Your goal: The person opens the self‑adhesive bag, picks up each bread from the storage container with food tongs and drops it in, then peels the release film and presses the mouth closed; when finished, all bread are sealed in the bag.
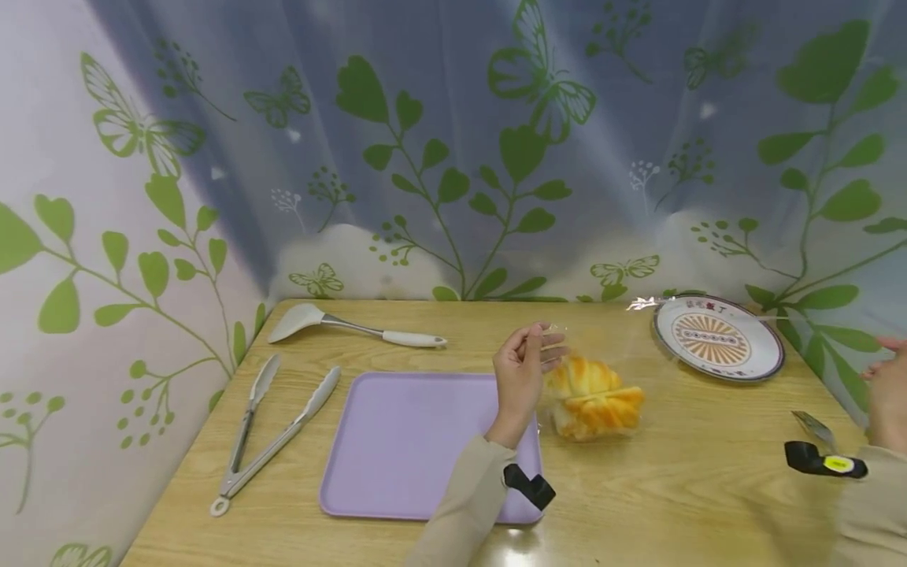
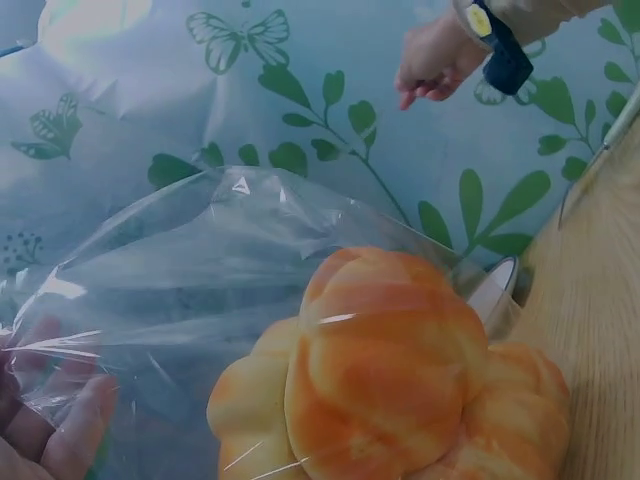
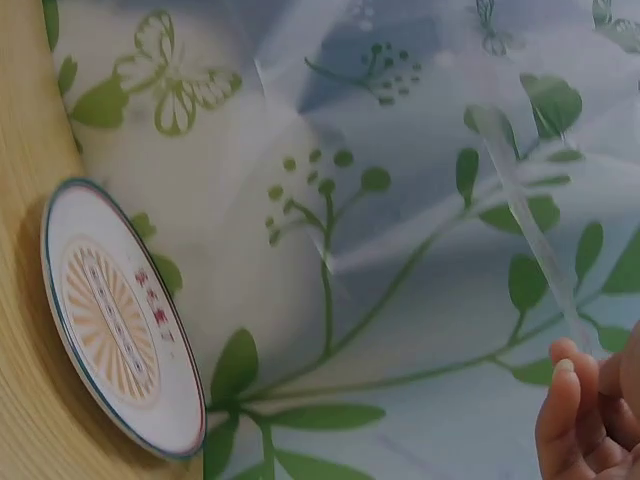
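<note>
My left hand (image 1: 520, 378) pinches the edge of a clear plastic bag (image 2: 200, 260). Golden-brown bread rolls (image 1: 591, 398) show through the film, and they fill the lower part of the left wrist view. Off to the far right, my right hand (image 1: 889, 398) is raised and partly cut off by the frame edge. In the right wrist view its thumb and fingers pinch the end of a thin translucent strip (image 3: 540, 245), which stretches up and to the left.
A lilac tray (image 1: 411, 441) lies left of the bread, partly under my left forearm. Metal tongs (image 1: 272, 445) and a white-headed turner (image 1: 354, 327) lie farther left. A patterned plate (image 1: 719, 339) sits at the back right. A fork (image 1: 812, 428) is partly hidden by the right wrist band.
</note>
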Tool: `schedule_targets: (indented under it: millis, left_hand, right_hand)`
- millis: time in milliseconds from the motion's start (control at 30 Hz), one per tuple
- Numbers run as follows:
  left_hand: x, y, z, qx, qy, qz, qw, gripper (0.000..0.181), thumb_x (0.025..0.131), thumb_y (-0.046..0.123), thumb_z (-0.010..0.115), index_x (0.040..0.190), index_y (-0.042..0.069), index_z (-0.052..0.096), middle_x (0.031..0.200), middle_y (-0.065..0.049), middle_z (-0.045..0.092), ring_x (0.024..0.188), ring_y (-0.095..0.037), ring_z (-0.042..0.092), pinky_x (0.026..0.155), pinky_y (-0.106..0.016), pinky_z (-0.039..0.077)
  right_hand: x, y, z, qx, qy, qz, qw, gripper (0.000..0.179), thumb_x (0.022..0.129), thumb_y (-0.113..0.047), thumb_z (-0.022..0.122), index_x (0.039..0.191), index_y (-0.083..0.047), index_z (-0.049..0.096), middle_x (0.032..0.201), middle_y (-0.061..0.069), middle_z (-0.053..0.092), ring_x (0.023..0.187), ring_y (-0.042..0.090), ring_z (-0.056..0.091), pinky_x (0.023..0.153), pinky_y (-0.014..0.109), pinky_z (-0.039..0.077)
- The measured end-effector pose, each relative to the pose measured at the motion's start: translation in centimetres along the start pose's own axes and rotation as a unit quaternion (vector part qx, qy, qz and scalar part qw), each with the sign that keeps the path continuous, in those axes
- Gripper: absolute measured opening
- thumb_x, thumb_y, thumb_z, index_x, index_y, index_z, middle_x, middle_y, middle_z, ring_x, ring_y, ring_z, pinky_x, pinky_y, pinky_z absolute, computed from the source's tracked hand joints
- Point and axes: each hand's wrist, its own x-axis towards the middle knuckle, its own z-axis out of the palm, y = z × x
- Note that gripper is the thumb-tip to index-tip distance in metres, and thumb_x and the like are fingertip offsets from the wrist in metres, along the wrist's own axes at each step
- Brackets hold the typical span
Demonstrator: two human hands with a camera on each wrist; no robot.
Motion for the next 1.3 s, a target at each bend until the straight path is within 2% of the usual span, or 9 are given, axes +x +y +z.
schedule_targets:
  millis: [133, 300, 400, 533, 633, 700, 867, 1100, 1300]
  left_hand:
    - [0.3, 0.0, -0.2, 0.002, 0.010, 0.005, 0.9999, 0.036, 0.104, 0.021, 0.047, 0.114, -0.010, 0.063, 0.103, -0.034, 0.068, 0.091, -0.049, 0.068, 0.075, -0.036, 0.060]
    - [0.3, -0.1, -0.2, -0.005, -0.006, -0.001, 1.0000, 0.038, 0.104, 0.021, 0.046, 0.116, -0.012, 0.061, 0.104, -0.036, 0.066, 0.094, -0.051, 0.066, 0.076, -0.035, 0.060]
    - [0.1, -0.1, -0.1, -0.009, -0.008, -0.006, 0.9999, 0.038, 0.104, 0.020, 0.046, 0.115, -0.014, 0.061, 0.104, -0.037, 0.066, 0.094, -0.052, 0.065, 0.076, -0.034, 0.060]
    - [0.0, 0.0, -0.2, -0.008, -0.008, -0.004, 0.9999, 0.035, 0.104, 0.019, 0.047, 0.114, -0.011, 0.062, 0.103, -0.036, 0.066, 0.093, -0.051, 0.066, 0.075, -0.033, 0.060]
    - [0.1, 0.0, -0.2, -0.004, -0.011, -0.001, 0.9999, 0.035, 0.104, 0.019, 0.047, 0.114, -0.010, 0.063, 0.103, -0.036, 0.067, 0.092, -0.049, 0.067, 0.075, -0.033, 0.060]
    - [0.1, 0.0, -0.2, -0.005, -0.015, -0.002, 0.9999, 0.035, 0.104, 0.019, 0.047, 0.115, -0.010, 0.063, 0.103, -0.036, 0.066, 0.092, -0.049, 0.067, 0.075, -0.033, 0.060]
    - [0.1, 0.1, -0.2, -0.007, -0.026, -0.006, 0.9996, 0.034, 0.104, 0.018, 0.047, 0.115, -0.010, 0.063, 0.103, -0.037, 0.066, 0.091, -0.051, 0.066, 0.076, -0.035, 0.060]
    - [0.0, 0.2, -0.3, -0.013, -0.034, -0.004, 0.9993, 0.036, 0.104, 0.020, 0.047, 0.116, -0.010, 0.063, 0.104, -0.037, 0.066, 0.093, -0.053, 0.065, 0.076, -0.035, 0.060]
    - [-0.1, 0.3, -0.4, -0.007, -0.043, -0.006, 0.9990, 0.036, 0.104, 0.021, 0.047, 0.116, -0.009, 0.063, 0.106, -0.036, 0.066, 0.095, -0.051, 0.065, 0.079, -0.037, 0.060]
  right_hand:
    - [-0.7, -0.8, -0.4, -0.005, -0.013, -0.039, 0.9992, 0.023, 0.106, -0.033, 0.037, 0.100, -0.043, 0.056, 0.069, -0.037, 0.046, 0.055, -0.020, 0.040, 0.061, -0.004, 0.032]
    - [-8.6, -7.8, -1.0, -0.106, -0.068, -0.068, 0.9897, 0.018, 0.105, -0.022, 0.038, 0.103, -0.031, 0.054, 0.082, -0.041, 0.042, 0.067, -0.023, 0.039, 0.064, 0.000, 0.031]
    - [-12.4, -9.2, -1.0, -0.194, -0.122, -0.175, 0.9575, 0.015, 0.101, -0.005, 0.047, 0.100, -0.007, 0.062, 0.078, -0.016, 0.067, 0.072, -0.034, 0.028, 0.053, 0.001, 0.030]
    - [-15.8, -7.6, -0.5, -0.220, -0.232, -0.341, 0.8841, 0.004, 0.090, 0.003, 0.064, 0.091, 0.006, 0.065, 0.080, 0.027, 0.069, 0.074, -0.032, 0.036, 0.046, 0.007, 0.036]
    - [-17.6, -5.5, -0.2, -0.223, -0.332, -0.355, 0.8450, 0.005, 0.088, -0.001, 0.067, 0.086, -0.005, 0.068, 0.077, 0.013, 0.072, 0.072, -0.018, 0.052, 0.053, 0.014, 0.048]
    - [-18.5, -4.4, -0.2, -0.237, -0.376, -0.334, 0.8312, 0.010, 0.088, 0.000, 0.067, 0.086, -0.010, 0.067, 0.077, 0.007, 0.072, 0.070, -0.009, 0.059, 0.055, 0.023, 0.053]
    - [-19.5, -4.2, -0.3, -0.276, -0.428, -0.237, 0.8273, 0.007, 0.094, -0.007, 0.061, 0.092, -0.005, 0.068, 0.086, 0.013, 0.074, 0.074, 0.024, 0.072, 0.063, 0.041, 0.057]
    - [-18.5, -6.9, 0.0, -0.303, -0.514, -0.090, 0.7974, 0.057, 0.108, -0.035, 0.027, 0.125, 0.010, 0.057, 0.110, 0.030, 0.068, 0.100, 0.051, 0.063, 0.081, 0.064, 0.049]
    - [-16.5, -10.4, 0.5, -0.300, -0.423, -0.139, 0.8437, 0.057, 0.108, -0.032, 0.022, 0.126, 0.010, 0.058, 0.111, 0.040, 0.061, 0.098, 0.061, 0.057, 0.071, 0.065, 0.049]
